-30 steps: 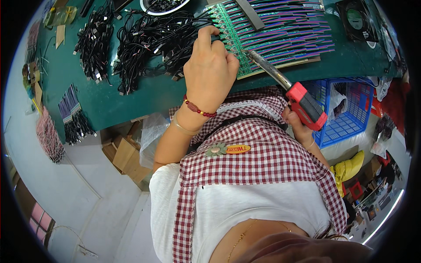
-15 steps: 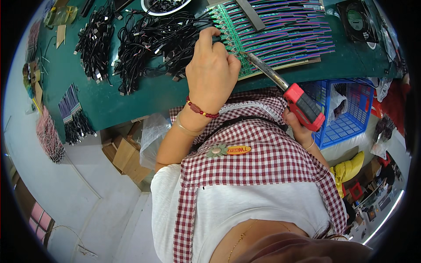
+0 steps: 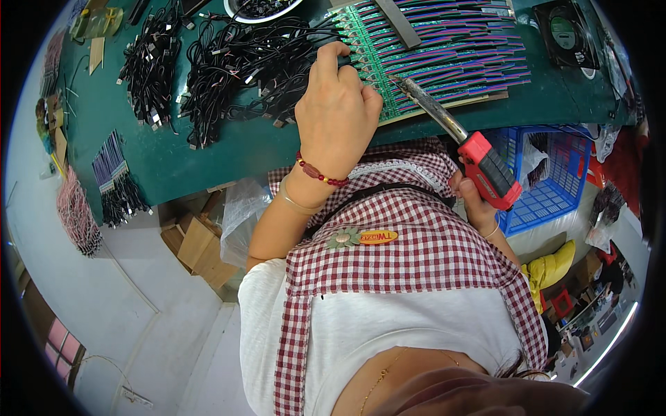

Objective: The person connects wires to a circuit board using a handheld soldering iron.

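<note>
We find the green circuit boards (image 3: pixel 372 59) side by side near the table's front edge, rows of purple, blue and black wires (image 3: pixel 458 55) running off to the right across them and a grey bar (image 3: pixel 397 24) lying on top. Over their lower part we have the tip of a soldering iron (image 3: pixel 494 173); whether it touches, we cannot tell. The right hand (image 3: pixel 476 206) is closed around its red and black handle. The left hand (image 3: pixel 338 107) is half curled at the boards' left edge, index finger bent; whether it pinches anything, we cannot tell.

Beneath all this we have a smooth dark green table (image 3: pixel 163 173). On it, left of the boards, lie tangled black cables (image 3: pixel 243 62), with a white bowl (image 3: pixel 236 17) behind them and a black reel (image 3: pixel 563 35) at the far right.

Below the table's edge we see a blue crate (image 3: pixel 548 208) on the right, cardboard boxes (image 3: pixel 207 251) and a clear plastic bag (image 3: pixel 243 225) on the left. Beyond them is a pale wall (image 3: pixel 132 284); at far right, a bright strip light (image 3: pixel 607 343).
</note>
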Demonstrator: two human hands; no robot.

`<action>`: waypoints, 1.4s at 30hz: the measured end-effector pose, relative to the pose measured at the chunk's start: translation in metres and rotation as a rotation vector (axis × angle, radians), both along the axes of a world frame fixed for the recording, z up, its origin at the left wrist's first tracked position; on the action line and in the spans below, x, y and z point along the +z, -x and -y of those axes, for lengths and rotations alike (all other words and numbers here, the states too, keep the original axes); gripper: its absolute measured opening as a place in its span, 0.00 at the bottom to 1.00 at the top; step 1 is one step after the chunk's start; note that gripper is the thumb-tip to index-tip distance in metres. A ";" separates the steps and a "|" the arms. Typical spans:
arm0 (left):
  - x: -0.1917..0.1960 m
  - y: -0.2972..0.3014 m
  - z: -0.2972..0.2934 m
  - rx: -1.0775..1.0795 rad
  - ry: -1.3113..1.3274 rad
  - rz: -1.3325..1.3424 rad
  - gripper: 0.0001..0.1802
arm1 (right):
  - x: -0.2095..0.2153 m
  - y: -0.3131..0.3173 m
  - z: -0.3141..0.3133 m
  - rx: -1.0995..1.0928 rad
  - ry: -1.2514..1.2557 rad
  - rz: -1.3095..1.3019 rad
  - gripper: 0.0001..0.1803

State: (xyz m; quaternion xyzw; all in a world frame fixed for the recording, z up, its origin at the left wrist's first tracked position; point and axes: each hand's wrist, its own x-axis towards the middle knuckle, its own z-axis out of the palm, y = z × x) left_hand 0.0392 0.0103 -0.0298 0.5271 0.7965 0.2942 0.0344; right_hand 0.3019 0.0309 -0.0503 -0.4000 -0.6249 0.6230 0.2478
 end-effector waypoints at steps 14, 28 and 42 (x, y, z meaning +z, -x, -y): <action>0.000 0.000 -0.001 -0.010 -0.010 -0.009 0.08 | -0.003 -0.004 0.001 0.018 0.053 -0.029 0.05; 0.002 0.000 0.000 -0.018 0.001 -0.016 0.08 | -0.003 -0.007 -0.002 0.095 -0.170 0.154 0.08; 0.003 -0.001 -0.001 -0.029 0.007 -0.022 0.07 | -0.003 -0.006 -0.004 0.095 -0.247 0.163 0.08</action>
